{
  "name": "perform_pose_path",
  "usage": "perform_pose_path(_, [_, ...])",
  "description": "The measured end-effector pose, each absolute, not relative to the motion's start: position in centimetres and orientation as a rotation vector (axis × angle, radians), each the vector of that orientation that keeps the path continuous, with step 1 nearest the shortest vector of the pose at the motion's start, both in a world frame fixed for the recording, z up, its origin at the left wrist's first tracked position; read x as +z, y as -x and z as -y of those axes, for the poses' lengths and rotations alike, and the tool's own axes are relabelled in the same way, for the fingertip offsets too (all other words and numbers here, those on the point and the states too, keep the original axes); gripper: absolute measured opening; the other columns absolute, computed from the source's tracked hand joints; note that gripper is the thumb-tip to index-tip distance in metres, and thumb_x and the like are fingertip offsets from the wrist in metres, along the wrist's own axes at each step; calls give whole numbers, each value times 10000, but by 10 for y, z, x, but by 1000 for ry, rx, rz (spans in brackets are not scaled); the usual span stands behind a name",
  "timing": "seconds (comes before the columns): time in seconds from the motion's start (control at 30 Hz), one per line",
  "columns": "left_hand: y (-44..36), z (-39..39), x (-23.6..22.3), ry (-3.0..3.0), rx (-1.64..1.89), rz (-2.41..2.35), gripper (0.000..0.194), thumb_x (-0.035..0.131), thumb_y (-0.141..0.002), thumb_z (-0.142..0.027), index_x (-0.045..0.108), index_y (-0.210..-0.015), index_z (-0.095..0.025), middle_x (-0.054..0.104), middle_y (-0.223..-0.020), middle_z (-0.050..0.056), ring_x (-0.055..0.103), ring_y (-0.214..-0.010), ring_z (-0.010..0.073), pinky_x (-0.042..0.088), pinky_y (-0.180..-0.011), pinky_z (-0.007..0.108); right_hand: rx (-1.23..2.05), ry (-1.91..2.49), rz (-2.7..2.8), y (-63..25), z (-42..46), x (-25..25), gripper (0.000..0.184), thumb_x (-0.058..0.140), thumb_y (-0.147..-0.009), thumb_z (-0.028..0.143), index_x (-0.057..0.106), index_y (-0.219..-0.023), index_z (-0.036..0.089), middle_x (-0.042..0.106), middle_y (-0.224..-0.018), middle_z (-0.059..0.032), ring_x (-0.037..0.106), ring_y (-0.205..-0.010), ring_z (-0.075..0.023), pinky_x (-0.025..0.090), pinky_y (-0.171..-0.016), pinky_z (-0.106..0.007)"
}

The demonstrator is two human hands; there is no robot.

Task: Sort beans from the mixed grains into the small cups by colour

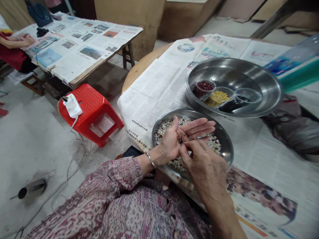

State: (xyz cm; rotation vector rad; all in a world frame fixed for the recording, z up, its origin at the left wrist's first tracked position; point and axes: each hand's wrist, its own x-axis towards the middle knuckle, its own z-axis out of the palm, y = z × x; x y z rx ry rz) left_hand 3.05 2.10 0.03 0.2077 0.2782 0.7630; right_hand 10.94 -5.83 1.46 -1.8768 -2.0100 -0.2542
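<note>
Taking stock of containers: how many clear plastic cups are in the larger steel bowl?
3: the red-filled cup at the picture's left, the yellow-filled cup in the middle, and the black-filled cup at the right. None seems hidden.

The top (134, 212) is printed in mauve, cream and grey, its small angular motifs set in bands. The same print covers the left sleeve (117, 174). Both hands (169, 142) are bare; a slim silver bracelet (150, 160) circles the left wrist (157, 155).

Cups (254, 96) in basin (245, 74), basin behind grain bowl (228, 146)
</note>
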Motion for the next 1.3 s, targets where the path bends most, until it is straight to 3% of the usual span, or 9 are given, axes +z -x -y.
perform_pose_path(0.17, [-31,-21,-1,-186,765,-264,790,97,-1021,-569,621,-1269,-32,623,-1316,206,474,-1368,293,246,-1203,490,-171,1880,2038,-112,50,16,280,463,-929,284,701,-854,158,667,-732,-68,525,-567,-160,301,-519,-291])
perform_pose_path(0.3, [-31,-22,1,-96,781,-279,752,130,-1027,-554,605,-1287,-32,625,-1312,210,483,-1359,299,235,-1213,495,72,1780,1811,-117,43,18,263,504,-890,328,687,-787,170,695,-749,-64,581,-605,-163,397,-579,-288])
perform_pose_path(0.5, [-29,-20,3,-21,823,-287,622,272,-1044,-477,601,-1283,-6,505,-1445,218,491,-1349,292,366,-1166,386,404,1903,1306,-136,62,20,269,606,-813,435,704,-819,185,691,-694,-29,605,-577,-158,463,-564,-276])
perform_pose_path(0.6, [-29,-20,4,-4,835,-281,516,353,-1042,-407,610,-1279,-26,504,-1451,200,493,-1347,279,378,-1161,365,546,1974,1392,-149,75,14,315,615,-791,482,725,-841,191,702,-679,-28,620,-553,-169,469,-537,-281])
perform_pose_path(0.73, [-30,-19,5,19,802,-292,521,373,-1029,-441,615,-1282,-56,547,-1415,189,504,-1338,282,381,-1161,406,320,1880,1576,-149,77,13,296,595,-862,429,729,-965,186,720,-773,-41,626,-587,-159,482,-571,-284])
perform_pose_path(0.9, [-29,-19,6,-77,783,-259,606,295,-1039,-482,590,-1303,-23,556,-1402,202,486,-1358,275,310,-1196,406,-101,1651,1891,-137,60,19,234,520,-953,283,696,-1062,175,713,-989,-79,659,-839,-180,487,-719,-284])
perform_pose_path(1.1, [-28,-21,5,-145,767,-238,668,167,-1050,-475,551,-1350,-17,612,-1332,207,457,-1383,278,221,-1220,462,-374,1648,2237,-141,50,17,239,450,-960,195,688,-986,199,673,-877,-47,602,-776,-163,376,-609,-271])
perform_pose_path(1.3, [-29,-21,5,-150,755,-297,620,291,-1025,-471,544,-1370,-22,573,-1386,199,418,-1409,281,240,-1219,396,-404,1781,2281,-142,45,13,224,419,-937,189,636,-882,174,636,-845,-64,540,-729,-158,324,-588,-273])
